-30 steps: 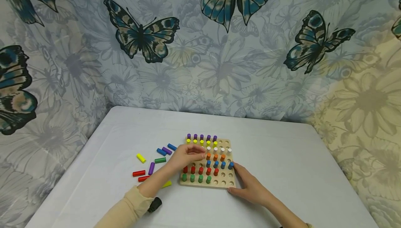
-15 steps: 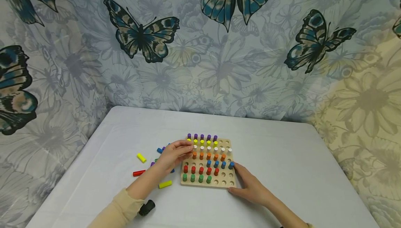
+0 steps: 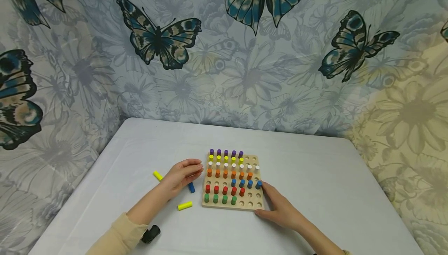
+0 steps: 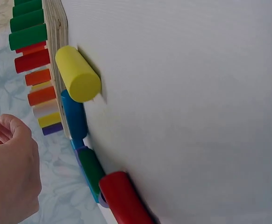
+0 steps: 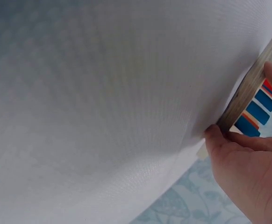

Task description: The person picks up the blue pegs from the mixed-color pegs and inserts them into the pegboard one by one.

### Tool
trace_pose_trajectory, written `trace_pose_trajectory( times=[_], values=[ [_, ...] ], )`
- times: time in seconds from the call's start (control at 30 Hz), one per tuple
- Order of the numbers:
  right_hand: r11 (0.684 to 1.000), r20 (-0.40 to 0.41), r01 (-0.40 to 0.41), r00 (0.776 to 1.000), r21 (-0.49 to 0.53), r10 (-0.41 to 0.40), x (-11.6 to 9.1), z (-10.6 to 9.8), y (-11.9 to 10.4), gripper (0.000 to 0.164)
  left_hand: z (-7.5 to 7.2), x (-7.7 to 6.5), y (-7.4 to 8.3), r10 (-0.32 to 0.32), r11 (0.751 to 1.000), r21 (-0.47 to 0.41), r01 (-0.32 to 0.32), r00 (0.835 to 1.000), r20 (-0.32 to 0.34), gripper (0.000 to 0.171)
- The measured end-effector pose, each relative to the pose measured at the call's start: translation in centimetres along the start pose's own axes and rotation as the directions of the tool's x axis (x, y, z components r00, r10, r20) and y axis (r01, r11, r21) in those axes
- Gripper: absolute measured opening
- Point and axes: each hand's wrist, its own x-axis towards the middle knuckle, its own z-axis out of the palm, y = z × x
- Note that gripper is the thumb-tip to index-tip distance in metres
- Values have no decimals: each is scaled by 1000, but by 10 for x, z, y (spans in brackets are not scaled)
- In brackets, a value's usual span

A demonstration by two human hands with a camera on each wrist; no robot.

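Note:
A wooden pegboard bears rows of upright purple, yellow, white, orange, blue, red and green pegs; some holes at its right side are bare. My left hand hovers just left of the board, fingers loosely bent, with nothing seen between them. In the left wrist view this hand is apart from the pegs. My right hand grips the board's right edge, thumb at the near corner. The right wrist view has its fingertips against the board's side.
Loose pegs lie left of the board: a yellow peg, a blue peg and another yellow peg. The left wrist view also has a red peg and a green peg. A black device hangs by the left sleeve.
My left hand has moved left from above the board to beside it, uncovering the left end of the white and orange rows and covering several loose pegs. The right hand has stayed put.

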Motion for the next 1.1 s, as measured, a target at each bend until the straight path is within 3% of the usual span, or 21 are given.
trace_pose_trajectory(
  times=[0.2,0.37,0.47,0.53,0.6,0.73,0.9,1.0,1.1],
  values=[
    [1000,-3,2,1000,1,-2,0,0,0,93,-13,-1,1,-7,998,56,6,1000,18,43],
    [1000,-1,3,1000,2,-3,-1,1,0,92,-23,-3,0,3,987,162,-11,999,50,42],
    [1000,-4,3,1000,1,-3,-1,0,0,92,-26,-3,-1,11,965,261,-23,999,49,41],
    [1000,-5,4,1000,-1,-4,-1,0,0,92,-28,-4,-1,36,929,367,-45,999,32,36],
    [1000,-5,3,1000,-1,-3,0,0,0,92,-28,-5,-2,83,863,497,-88,996,32,30],
    [1000,-4,1,1000,0,-1,0,0,0,92,-30,-6,-5,204,651,723,-231,971,126,20],
    [1000,-1,9,1000,3,-9,-1,0,0,92,-31,-8,-6,275,406,809,-425,901,336,17],
    [1000,1,14,1000,4,-14,-1,0,0,92,-31,-10,-4,268,254,822,-509,854,446,16],
    [1000,0,16,1000,0,-16,-1,0,1,91,-31,-13,-2,228,83,820,-566,812,537,16]
  ],
)
